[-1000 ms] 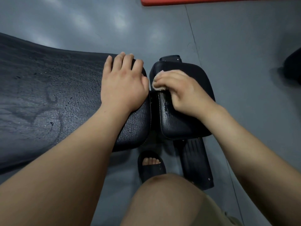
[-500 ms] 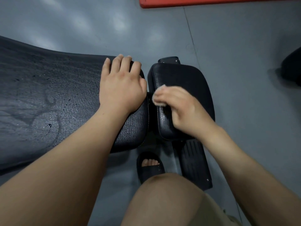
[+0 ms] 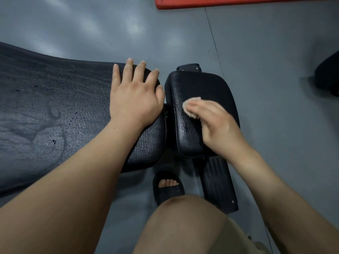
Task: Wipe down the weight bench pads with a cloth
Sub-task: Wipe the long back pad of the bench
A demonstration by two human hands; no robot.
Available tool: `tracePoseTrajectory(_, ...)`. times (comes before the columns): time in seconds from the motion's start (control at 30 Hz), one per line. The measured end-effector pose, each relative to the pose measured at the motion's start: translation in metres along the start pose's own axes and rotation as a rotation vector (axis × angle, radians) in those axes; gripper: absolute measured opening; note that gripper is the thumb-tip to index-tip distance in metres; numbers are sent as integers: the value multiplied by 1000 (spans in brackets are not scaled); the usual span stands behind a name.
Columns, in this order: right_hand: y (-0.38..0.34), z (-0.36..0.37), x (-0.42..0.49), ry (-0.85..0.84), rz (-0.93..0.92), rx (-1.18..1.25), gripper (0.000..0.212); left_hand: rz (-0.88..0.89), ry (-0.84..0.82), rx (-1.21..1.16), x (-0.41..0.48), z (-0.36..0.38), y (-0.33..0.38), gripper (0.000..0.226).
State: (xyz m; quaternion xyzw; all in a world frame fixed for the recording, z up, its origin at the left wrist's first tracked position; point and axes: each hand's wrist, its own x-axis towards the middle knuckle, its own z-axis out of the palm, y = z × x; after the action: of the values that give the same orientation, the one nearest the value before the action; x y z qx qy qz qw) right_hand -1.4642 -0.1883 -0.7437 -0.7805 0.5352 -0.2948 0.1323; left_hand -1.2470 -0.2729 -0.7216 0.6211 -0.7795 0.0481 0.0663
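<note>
The cloth is lying bunched into a small pale wad on the small pad, toward its left side, mostly hidden under the fingers of the right hand. It is looking soft, light and limp, so it is likely needing to be held as a wad and pressed down rather than pinched by an edge, or it may be rolling out from under the fingers. The pad's black cover is looking grained and shiny with wet streaks, so the wad is probably sliding easily over it. The cushion beneath is likely giving a little under pressure.

The right hand is reaching in from the lower right with its wrist low over the pad's near edge. Its grip is closing loosely round the cloth, with fingers bent over it and bearing it down. The fingers are blurring, and the thumb is hiding beneath.

The left hand is resting flat on the end of the long pad, just beside the gap between the two pads. Its grip is lying fully open, fingers spread and fingertips reaching the far edge, holding nothing and seemingly bracing the person. Beads of water are sitting on the long pad.
</note>
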Motion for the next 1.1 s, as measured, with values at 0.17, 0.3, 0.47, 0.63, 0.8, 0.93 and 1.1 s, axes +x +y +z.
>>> tracePoseTrajectory(0.17, 4, -1, 3, 65, 115, -39, 51, -3, -20, 12, 1, 1, 1, 54)
tracePoseTrajectory(0.3, -13, -11, -32, 87, 142, -41, 44, -4, -7, 7, 1, 1, 2, 53)
tracePoseTrajectory(0.47, 7, -12, -8, 61, 159, -90, 47, -2, -4, -6, 0, -1, 1, 53)
tracePoseTrajectory(0.63, 8, -10, 1, 143, 248, -120, 42, 3, -11, -3, 0, -1, 2, 54)
tracePoseTrajectory(0.8, -28, -7, -35, 212, 320, -98, 32, -3, 7, -11, -1, -1, 3, 53)
tracePoseTrajectory(0.93, 8, -10, -10, 240, 285, -114, 36, -1, 7, -17, -1, -1, 1, 52)
tracePoseTrajectory(1.1, 34, -16, 12, 205, 377, -175, 38, -4, -2, -22, -1, -2, 1, 52)
